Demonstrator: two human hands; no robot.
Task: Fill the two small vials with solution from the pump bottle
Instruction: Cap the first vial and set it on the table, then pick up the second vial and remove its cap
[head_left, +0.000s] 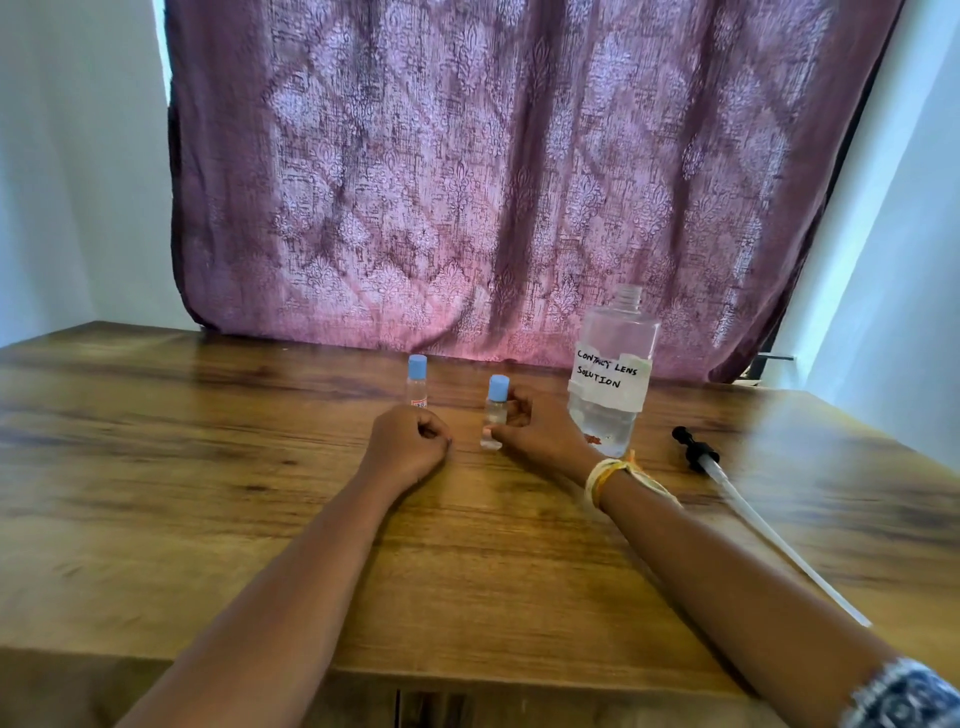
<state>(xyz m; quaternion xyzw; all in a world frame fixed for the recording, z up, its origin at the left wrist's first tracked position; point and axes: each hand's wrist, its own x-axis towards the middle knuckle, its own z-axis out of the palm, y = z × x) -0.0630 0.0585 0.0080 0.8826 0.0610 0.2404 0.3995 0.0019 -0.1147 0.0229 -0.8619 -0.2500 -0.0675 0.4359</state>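
Two small clear vials with blue caps stand upright on the wooden table (208, 441). My right hand (540, 431) is curled around the right vial (494, 410), fingers behind it and thumb in front near its base. The left vial (416, 382) stands free just behind my left hand (410, 447), which rests on the table as a loose fist with nothing in it. The large clear bottle (610, 374), with a taped label reading "contact lens solution", stands uncapped to the right, liquid in its lower part. Its black pump head with long tube (727, 483) lies on the table further right.
A purple patterned curtain (493, 182) hangs right behind the table's far edge. White walls close in on both sides. A yellow thread band circles my right wrist. The table's near edge runs across the bottom of the view.
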